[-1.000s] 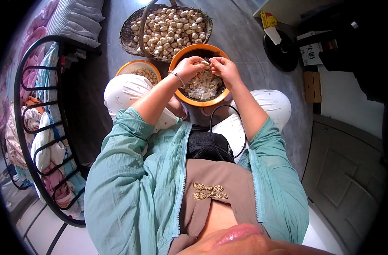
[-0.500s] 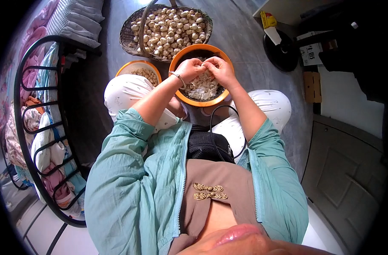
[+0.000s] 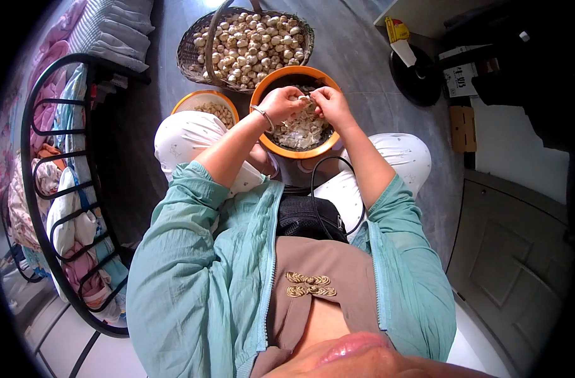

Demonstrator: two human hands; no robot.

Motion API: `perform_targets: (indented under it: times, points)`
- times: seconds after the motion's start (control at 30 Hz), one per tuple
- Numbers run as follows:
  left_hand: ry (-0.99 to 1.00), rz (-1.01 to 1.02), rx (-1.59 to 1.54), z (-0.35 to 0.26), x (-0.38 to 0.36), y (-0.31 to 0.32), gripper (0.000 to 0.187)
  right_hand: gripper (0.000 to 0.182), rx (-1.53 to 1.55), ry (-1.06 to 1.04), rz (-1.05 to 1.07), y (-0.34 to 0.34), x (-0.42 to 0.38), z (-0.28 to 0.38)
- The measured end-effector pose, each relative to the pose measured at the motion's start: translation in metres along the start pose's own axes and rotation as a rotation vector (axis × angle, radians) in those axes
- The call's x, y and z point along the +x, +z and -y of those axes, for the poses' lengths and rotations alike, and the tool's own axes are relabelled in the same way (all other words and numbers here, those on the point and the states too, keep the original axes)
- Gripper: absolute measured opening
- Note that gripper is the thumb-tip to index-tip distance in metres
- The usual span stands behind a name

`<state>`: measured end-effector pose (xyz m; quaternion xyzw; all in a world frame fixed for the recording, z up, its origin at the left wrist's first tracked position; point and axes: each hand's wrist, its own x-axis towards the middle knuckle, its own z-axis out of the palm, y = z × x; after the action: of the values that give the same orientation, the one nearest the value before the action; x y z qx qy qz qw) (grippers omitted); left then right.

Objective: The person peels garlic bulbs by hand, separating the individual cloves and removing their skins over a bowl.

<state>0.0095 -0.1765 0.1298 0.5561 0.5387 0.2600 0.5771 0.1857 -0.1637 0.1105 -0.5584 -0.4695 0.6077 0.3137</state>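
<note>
Over the orange-rimmed bowl [image 3: 292, 153] my two hands work close together. My left hand [image 3: 284, 104], with a bangle at the wrist, pinches a small pale garlic clove [image 3: 304, 99] at its fingertips. My right hand [image 3: 331, 106] is closed just to the right of it, its fingertips pressed together; what they hold is too small to make out. Pale garlic skins [image 3: 300, 131] lie in the bowl below. To the left, a smaller orange-rimmed bowl [image 3: 235, 112] holds cloves.
Beyond the bowls stands a wicker basket [image 3: 190, 57] full of garlic bulbs. A black metal rail [image 3: 32, 170] with cloths behind it is on the left. At the right are a round black base [image 3: 416, 82], a cardboard box [image 3: 463, 129] and a grey door [image 3: 508, 252].
My hands have drawn slightly apart, and the pale clove now shows between them. My right hand has shifted a little to the right.
</note>
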Motion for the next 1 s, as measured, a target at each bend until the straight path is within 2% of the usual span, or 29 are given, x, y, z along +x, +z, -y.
perform_targets:
  times: [0.1,0.17,0.2,0.27,0.33,0.4,0.5,0.57,0.63,0.73,0.83,0.97,1.0]
  points:
    - [-0.045,0.026,-0.053,0.005,0.003,-0.001,0.024,0.018,-0.162,-0.011,0.004,-0.004,0.009,-0.016]
    - [-0.049,0.022,-0.044,0.000,0.001,-0.002,0.024,0.023,-0.494,-0.298,0.074,-0.007,0.019,-0.041]
    - [-0.054,0.018,-0.036,-0.001,0.001,-0.002,0.025,0.023,-0.494,-0.297,0.074,-0.006,0.018,-0.039]
    - [-0.079,0.018,-0.023,0.000,0.001,-0.003,0.025,0.027,-0.518,-0.436,-0.062,0.000,0.010,-0.021]
    - [-0.103,0.017,-0.012,0.002,0.002,-0.003,0.026,0.024,-0.403,-0.417,-0.032,0.004,-0.002,0.005]
    - [-0.068,-0.009,0.023,0.003,0.002,-0.001,0.028,0.020,-0.311,-0.392,0.125,0.008,-0.013,0.020]
    - [-0.065,-0.036,0.199,-0.002,0.001,-0.002,0.030,0.021,-0.244,-0.322,0.168,0.006,-0.005,0.010]
    - [-0.055,-0.043,0.172,-0.005,-0.002,-0.002,0.030,0.021,-0.223,-0.307,0.186,0.004,-0.004,0.009]
    - [-0.048,-0.053,0.144,-0.003,-0.001,-0.002,0.029,0.017,-0.061,-0.106,0.198,0.004,-0.009,0.014]
    - [-0.018,-0.067,0.067,0.001,0.001,-0.001,0.029,0.015,0.040,-0.085,0.182,0.006,-0.005,0.011]
    - [-0.032,-0.111,-0.166,0.008,0.008,0.001,0.036,0.016,0.167,-0.075,0.134,0.008,-0.009,0.015]
    - [-0.057,-0.151,-0.052,0.012,0.013,0.000,0.035,0.016,0.129,-0.116,0.132,0.008,-0.009,0.018]
    - [-0.076,-0.086,-0.066,0.007,0.009,0.001,0.034,0.016,0.101,-0.155,0.118,0.008,-0.008,0.017]
